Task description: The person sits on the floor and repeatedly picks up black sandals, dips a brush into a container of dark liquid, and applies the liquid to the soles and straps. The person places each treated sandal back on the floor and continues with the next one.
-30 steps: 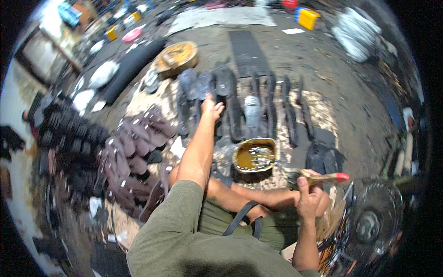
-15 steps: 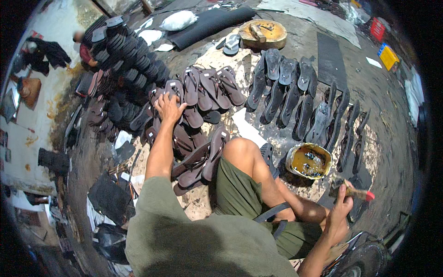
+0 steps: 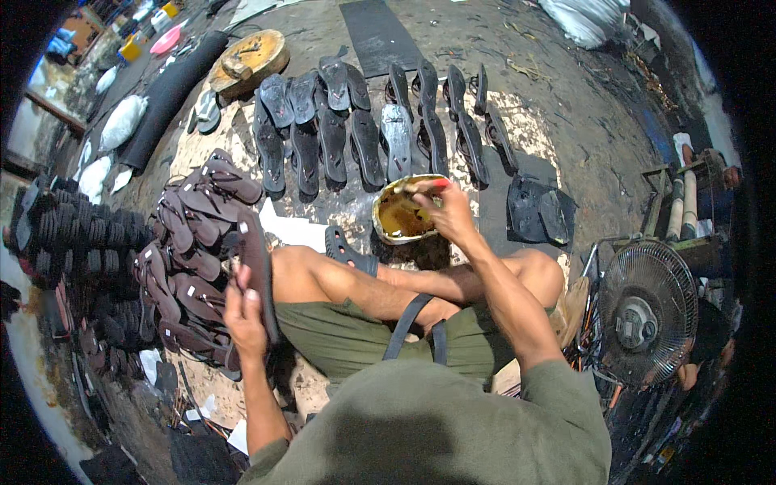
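Observation:
My left hand (image 3: 244, 311) grips a dark brown sandal (image 3: 256, 267), held upright beside my left knee, close to the pile of brown sandals (image 3: 190, 242). Over the round tin of yellow-brown glue (image 3: 402, 212), my right hand (image 3: 450, 212) holds a brush with a red-tipped handle (image 3: 428, 186), its bristle end at the tin's rim. I sit cross-legged on the ground with the tin just past my shins.
A row of black sandal soles (image 3: 364, 129) lies beyond the tin. Stacked dark soles (image 3: 77, 242) stand at the left. A round wooden block (image 3: 246, 56) and a black mat (image 3: 376, 32) lie farther off. A standing fan (image 3: 647, 311) is at my right, and black sole pieces (image 3: 540, 212) lie near it.
My left hand has lifted one brown sandal off the pile and drawn it back to my knee. My right hand moved the brush from my right side over to the glue tin.

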Available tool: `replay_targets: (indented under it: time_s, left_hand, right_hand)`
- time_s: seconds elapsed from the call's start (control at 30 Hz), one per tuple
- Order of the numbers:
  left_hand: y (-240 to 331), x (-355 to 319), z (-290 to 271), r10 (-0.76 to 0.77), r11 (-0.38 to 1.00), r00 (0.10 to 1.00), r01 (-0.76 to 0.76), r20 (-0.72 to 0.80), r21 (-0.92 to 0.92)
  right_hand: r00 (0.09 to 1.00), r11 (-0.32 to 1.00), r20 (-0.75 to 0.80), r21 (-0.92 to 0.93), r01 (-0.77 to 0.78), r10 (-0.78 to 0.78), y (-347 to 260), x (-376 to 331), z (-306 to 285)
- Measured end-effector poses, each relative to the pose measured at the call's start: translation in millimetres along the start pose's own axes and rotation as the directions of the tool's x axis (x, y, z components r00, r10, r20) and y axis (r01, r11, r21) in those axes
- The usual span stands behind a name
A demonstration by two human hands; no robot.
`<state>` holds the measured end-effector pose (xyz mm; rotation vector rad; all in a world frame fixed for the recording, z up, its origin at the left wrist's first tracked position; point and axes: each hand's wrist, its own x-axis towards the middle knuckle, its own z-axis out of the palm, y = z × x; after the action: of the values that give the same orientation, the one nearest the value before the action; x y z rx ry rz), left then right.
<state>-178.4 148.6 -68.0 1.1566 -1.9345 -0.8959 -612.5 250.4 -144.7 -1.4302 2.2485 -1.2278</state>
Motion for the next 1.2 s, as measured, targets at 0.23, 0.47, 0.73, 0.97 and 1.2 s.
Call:
replay_targets:
  time_s: [0.23, 0.47, 0.73, 0.97, 1.2]
  left_hand:
    - [28.1, 14.4, 10.0, -0.231, 0.689, 0.972, 0.189, 0.036, -0.7]
    - [113.9, 16.0, 121.9, -0.067, 0.004, 0.857, 0.512, 0.51, -0.859]
    - [111.6, 2.3, 156.0, 0.061, -0.195, 0.813, 0.578, 0.579, -0.792]
    - [98.0, -9.3, 145.5, 0.099, 0.157, 0.86, 0.483, 0.5, -0.862]
    - [95.4, -19.2, 139.4, 0.111, 0.021, 0.899, 0.423, 0.423, -0.906]
  right_hand:
    - [0.97, 0.795, 0.199, -0.606, 0.013, 0.136, 15.2, -22.3, -130.5]
    - [0.957, 0.762, -0.115, 0.633, -0.138, 0.268, -143.7, 2.8, -96.9]
    - [0.966, 0.74, -0.2, 0.623, 0.255, -0.164, -169.7, -59.7, -52.0]
    - [0.946, 0.81, -0.157, 0.567, -0.15, 0.285, -135.4, -4.6, -87.1]
    - [0.968, 0.761, -0.252, 0.629, 0.155, 0.012, -136.9, 8.0, -96.9]
